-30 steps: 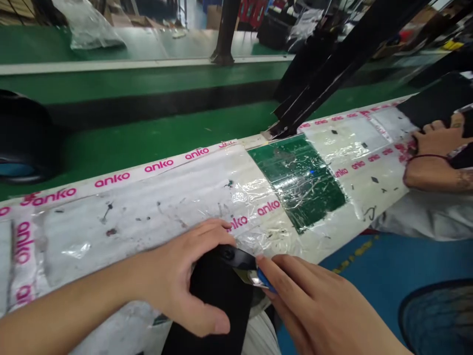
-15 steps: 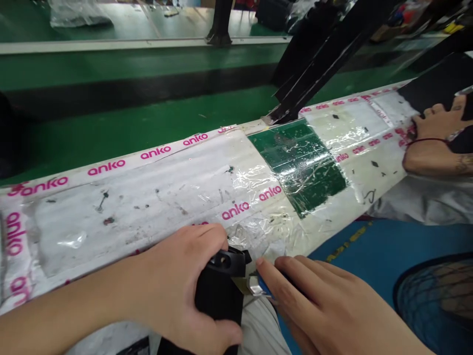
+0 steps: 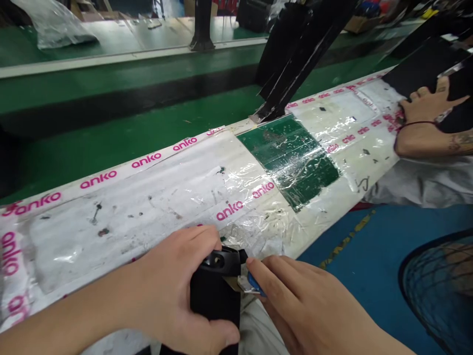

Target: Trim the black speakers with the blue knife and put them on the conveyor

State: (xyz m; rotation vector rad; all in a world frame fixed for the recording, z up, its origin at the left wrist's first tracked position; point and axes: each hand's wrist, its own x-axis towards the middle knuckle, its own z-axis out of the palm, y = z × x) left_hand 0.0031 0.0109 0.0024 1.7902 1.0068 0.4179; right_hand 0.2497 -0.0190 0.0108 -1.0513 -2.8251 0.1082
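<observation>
My left hand (image 3: 185, 291) is wrapped round a black part (image 3: 214, 305), its thumb along the near side and its fingers over the far edge. A glossy black fitting (image 3: 220, 261) with a hole forms the part's upper end. In my right hand (image 3: 291, 296) is a utility knife (image 3: 253, 285) with a blue body and a metal tip. The knife's blade lies against the black part just below the fitting. My right index finger stretches along the knife towards the fitting; most of the handle is hidden under the fingers.
A bench (image 3: 129, 207) covered in white "anko" plastic and clear tape runs across, with a green patch (image 3: 291, 160). A black post (image 3: 291, 64) rises behind it. Another person's hand (image 3: 424, 106) rests on black material at right. A black mesh basket (image 3: 439, 286) stands lower right.
The view has shifted slightly, so the bench and the other person's hand sit a little differently. Both my hands keep their hold, with the blade still at the black part.
</observation>
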